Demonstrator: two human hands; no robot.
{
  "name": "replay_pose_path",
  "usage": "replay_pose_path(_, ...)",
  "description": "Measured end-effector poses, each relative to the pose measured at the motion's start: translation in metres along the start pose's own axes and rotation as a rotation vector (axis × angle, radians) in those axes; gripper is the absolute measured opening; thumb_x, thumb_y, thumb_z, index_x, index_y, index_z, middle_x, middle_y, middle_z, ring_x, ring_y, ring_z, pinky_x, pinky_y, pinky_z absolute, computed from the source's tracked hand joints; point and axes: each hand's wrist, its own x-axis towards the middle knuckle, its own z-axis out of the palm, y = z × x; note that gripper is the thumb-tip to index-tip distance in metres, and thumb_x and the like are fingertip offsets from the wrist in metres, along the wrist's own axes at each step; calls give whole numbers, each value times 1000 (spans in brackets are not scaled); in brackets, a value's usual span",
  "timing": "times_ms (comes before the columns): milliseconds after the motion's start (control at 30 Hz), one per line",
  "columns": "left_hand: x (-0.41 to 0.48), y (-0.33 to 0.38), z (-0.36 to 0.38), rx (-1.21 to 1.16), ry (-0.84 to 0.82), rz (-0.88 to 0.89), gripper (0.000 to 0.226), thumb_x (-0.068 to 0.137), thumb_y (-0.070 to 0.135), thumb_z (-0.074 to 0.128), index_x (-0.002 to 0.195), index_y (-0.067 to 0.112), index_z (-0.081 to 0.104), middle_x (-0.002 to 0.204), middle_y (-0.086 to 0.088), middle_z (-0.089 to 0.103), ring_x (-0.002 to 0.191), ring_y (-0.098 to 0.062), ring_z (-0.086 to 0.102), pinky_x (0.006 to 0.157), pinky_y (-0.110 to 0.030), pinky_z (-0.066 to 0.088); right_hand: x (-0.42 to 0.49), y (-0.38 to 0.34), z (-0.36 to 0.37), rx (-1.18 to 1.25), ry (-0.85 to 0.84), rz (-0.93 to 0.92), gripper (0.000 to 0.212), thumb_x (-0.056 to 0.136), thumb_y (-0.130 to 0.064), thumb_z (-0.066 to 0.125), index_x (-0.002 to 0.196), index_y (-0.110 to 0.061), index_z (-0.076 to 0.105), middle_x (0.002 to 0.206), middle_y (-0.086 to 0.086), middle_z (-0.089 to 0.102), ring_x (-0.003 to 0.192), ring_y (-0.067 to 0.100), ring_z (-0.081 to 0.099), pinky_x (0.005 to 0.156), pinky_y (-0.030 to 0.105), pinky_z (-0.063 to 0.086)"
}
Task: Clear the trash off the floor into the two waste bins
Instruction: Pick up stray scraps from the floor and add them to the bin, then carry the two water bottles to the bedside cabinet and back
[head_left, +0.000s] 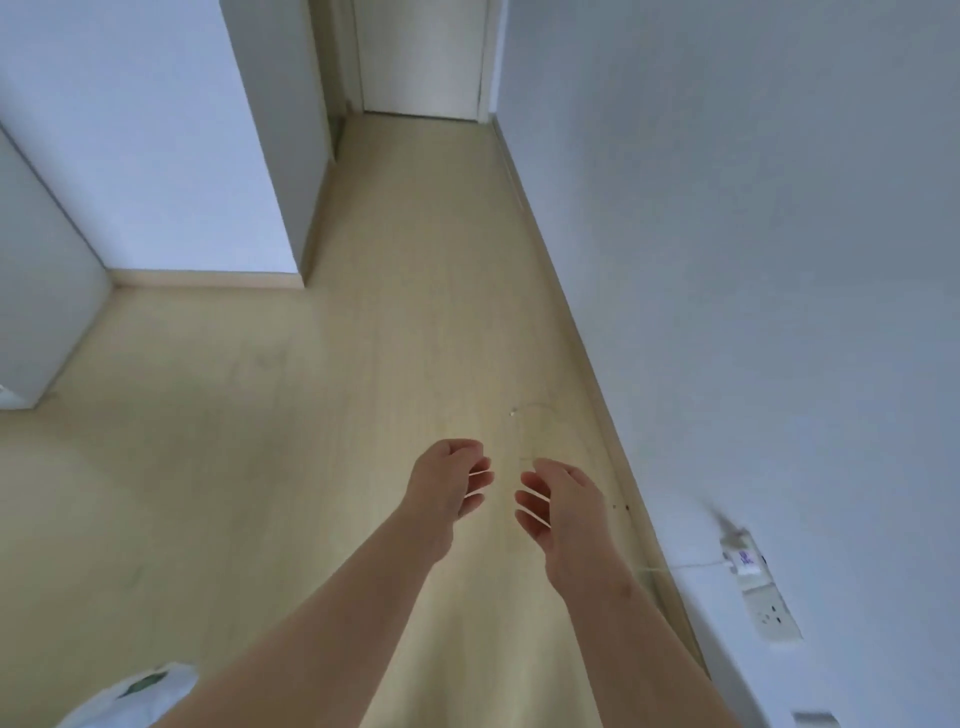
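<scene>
My left hand (451, 480) and my right hand (558, 501) are held out side by side over the pale wooden floor (311, 415), fingers loosely curled and apart, with nothing in either. A thin, faint strand or wire (530, 415) lies on the floor just beyond my right hand, near the skirting board. At the bottom left corner, partly hidden by my left forearm, shows a white plastic bag (135, 696) with a green print. No waste bin is in view.
A white wall (753, 260) runs along the right with a socket strip and plugged charger (748, 561). A corridor leads ahead to a white door (421, 57). A wall corner (291, 218) juts out on the left, and a white cabinet (36, 291) stands at far left.
</scene>
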Motion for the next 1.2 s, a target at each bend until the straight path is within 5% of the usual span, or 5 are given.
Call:
replay_pose_path(300,-72,180,-184,-348,159,323,10,93,11,50,88,14,58,83,-3,62,76,-16,61,67,-26,47,-122,-81,232,-27,-392,-163,7,90,-14,57,83,-15,59,78,2,61,66,15,56,61,25,47)
replay_pose_path(600,-124,272,-331,-466,411,559,8,93,13,51,87,15,57,82,-2,61,76,-16,61,68,-26,47,-194,-91,405,-128,-760,-187,5,90,-15,57,85,-15,59,80,1,64,69,17,57,63,25,48)
replay_pose_path(1200,-28,502,-577,-632,812,853,9,92,13,53,87,13,60,82,-4,63,79,-18,63,70,-27,49,-190,-132,806,-327,-1261,-188,7,90,-15,54,85,-14,59,79,2,62,70,16,57,63,24,47)
